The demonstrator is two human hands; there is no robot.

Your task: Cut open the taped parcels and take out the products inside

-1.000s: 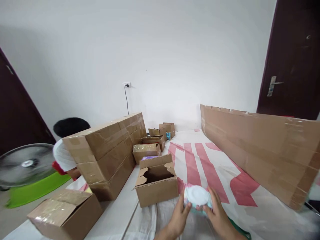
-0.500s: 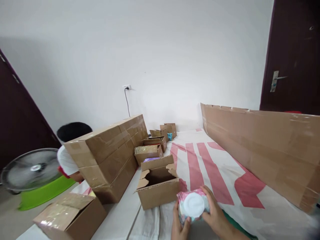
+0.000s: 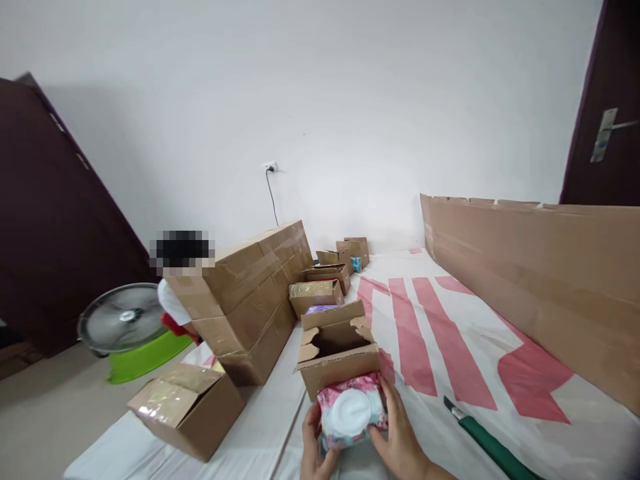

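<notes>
A pink and pale-blue pack of wet wipes [image 3: 351,412] with a round white lid is held between both hands. My left hand [image 3: 316,443] grips its left side, and my right hand [image 3: 397,430] closes on its right side, fingers curled over the edges. Just behind the pack stands an open cardboard box [image 3: 340,367], its flaps up and its inside dark. The pack overlaps the front of this box in view; whether they touch I cannot tell. To the right of my right hand lies a green utility knife [image 3: 487,437] with its blade out.
Several smaller boxes [image 3: 315,297] line up toward the wall beside a tall stack of taped cartons [image 3: 250,300]. A closed carton [image 3: 187,410] sits front left. A long cardboard panel [image 3: 530,287] borders the right. A person [image 3: 181,253] and a fan [image 3: 127,317] are at the left.
The wipes pack has moved left, in front of the open box, with both hands still on it. The view has shifted, and the utility knife now shows more fully.
</notes>
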